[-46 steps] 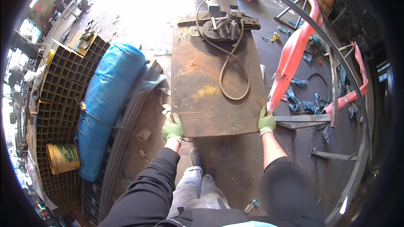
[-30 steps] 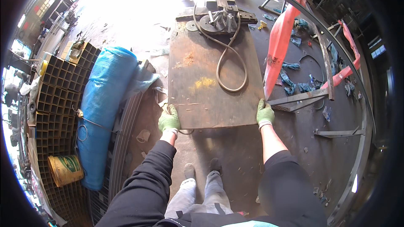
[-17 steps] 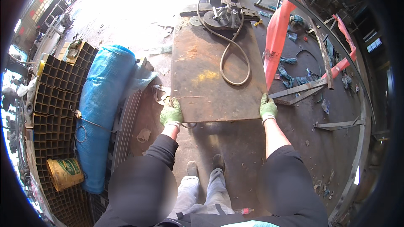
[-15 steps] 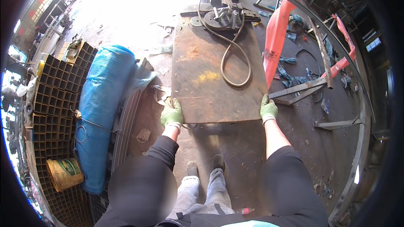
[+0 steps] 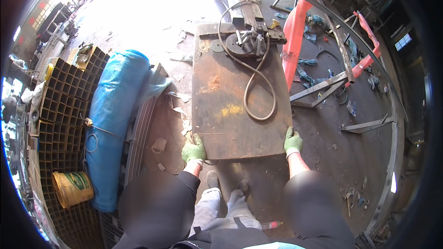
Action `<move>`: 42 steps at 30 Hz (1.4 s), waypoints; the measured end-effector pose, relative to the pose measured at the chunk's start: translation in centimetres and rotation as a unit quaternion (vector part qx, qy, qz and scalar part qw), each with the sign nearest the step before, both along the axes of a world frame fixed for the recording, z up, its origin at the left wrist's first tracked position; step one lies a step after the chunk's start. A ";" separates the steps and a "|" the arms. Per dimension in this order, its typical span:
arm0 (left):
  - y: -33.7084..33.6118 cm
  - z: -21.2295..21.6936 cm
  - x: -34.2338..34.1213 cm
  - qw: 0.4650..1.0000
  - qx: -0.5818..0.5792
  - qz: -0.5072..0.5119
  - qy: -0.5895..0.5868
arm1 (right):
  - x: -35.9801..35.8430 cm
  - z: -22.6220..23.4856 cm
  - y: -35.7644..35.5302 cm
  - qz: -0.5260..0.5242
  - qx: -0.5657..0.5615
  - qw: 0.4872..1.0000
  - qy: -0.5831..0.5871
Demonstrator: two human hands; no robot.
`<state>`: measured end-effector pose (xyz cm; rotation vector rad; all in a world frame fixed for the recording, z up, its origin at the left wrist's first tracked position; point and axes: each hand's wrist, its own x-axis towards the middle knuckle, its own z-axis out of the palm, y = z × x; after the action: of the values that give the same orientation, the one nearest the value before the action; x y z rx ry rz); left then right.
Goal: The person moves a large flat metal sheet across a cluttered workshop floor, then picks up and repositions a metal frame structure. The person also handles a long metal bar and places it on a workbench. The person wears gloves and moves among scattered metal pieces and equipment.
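The left hand [image 5: 193, 151] and right hand [image 5: 293, 141] held the near corners of the board [image 5: 221, 131] between them, fingers curled round its edges, grip made but not yet released, with a hose [image 5: 260, 119] and metal tool [image 5: 259, 46] lying farther up it.

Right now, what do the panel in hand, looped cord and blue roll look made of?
Panel: probably steel, though board isn't ruled out; dull brown with rust-like stains and scratches. Looped cord: likely rubber or plastic sheathing, matt tan, bending in a smooth curve. Blue roll: apparently plastic sheeting, glossy, with bright highlights and a crinkled, translucent loose flap.
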<state>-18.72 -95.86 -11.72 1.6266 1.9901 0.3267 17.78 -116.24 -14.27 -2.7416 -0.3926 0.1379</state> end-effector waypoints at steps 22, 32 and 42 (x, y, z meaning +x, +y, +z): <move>-25.1 -3.3 -11.1 1.000 -0.018 -0.014 -0.008 | -10.0 -4.2 -25.4 -0.010 0.002 1.000 0.016; -34.9 -3.2 -16.2 0.997 0.018 0.017 -0.080 | -8.1 -7.3 -36.8 0.069 -0.044 0.995 0.054; -37.7 -2.6 -18.5 0.980 -0.013 0.053 -0.190 | -8.2 -3.3 -38.9 0.158 -0.081 0.981 -0.080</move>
<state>-37.17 -133.59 -14.30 1.3270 1.7801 0.6022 9.58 -155.13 -17.56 -2.8386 -0.8993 0.0314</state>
